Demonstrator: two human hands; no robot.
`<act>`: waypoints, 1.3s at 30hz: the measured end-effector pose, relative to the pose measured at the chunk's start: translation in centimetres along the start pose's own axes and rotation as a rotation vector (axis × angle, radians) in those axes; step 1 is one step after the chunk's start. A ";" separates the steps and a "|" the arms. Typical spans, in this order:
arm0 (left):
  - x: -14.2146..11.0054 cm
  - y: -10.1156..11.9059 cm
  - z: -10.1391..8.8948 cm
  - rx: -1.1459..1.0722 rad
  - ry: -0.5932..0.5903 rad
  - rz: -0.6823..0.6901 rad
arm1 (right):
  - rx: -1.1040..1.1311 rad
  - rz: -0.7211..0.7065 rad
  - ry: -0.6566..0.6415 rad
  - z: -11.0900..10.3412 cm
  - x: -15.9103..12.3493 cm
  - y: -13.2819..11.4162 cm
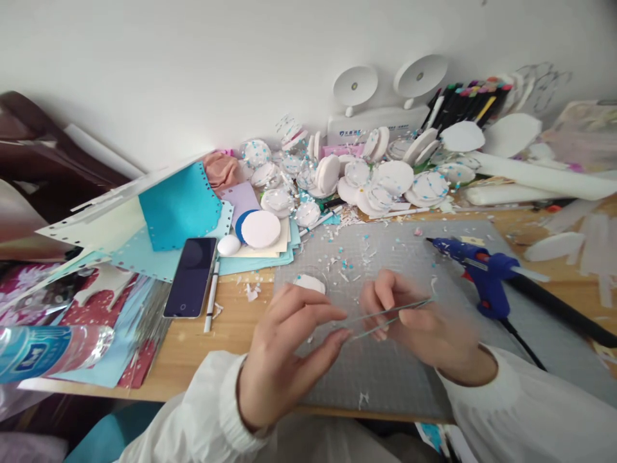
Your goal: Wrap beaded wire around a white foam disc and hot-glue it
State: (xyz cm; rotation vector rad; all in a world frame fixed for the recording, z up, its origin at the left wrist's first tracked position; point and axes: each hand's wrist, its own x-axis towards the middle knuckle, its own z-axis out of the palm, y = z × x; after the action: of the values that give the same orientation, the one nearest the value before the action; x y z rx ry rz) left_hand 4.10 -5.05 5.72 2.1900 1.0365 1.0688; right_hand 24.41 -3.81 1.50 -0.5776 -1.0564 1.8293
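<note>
A thin blue-green strand, perhaps wire or cord, stretches between my two hands in two nearly parallel lines. My left hand has its thumb and index fingertip close together at the strand's left end, with the other fingers curved above. My right hand is partly smeared by motion; its thumb and fingers are closed on the strand. Both hands are above the grey cutting mat. Just behind my left hand, a white foam disc lies on the mat, partly hidden by my fingers.
A blue glue gun lies on the right, its cord trailing forward. White discs with blue-dotted strands are heaped along the wall. Left are a phone, a pen, blue sheets and a water bottle. White scraps litter the mat.
</note>
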 end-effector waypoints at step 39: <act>-3.5 0.5 -1.0 -0.325 -0.041 -0.330 | -0.265 -0.023 -0.303 0.8 -0.9 -0.1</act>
State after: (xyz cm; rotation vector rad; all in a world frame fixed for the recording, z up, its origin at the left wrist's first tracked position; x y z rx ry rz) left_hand 2.05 -8.03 5.10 1.7071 1.0748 0.9582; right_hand 24.28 -4.98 1.96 -0.4462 -1.5180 1.8054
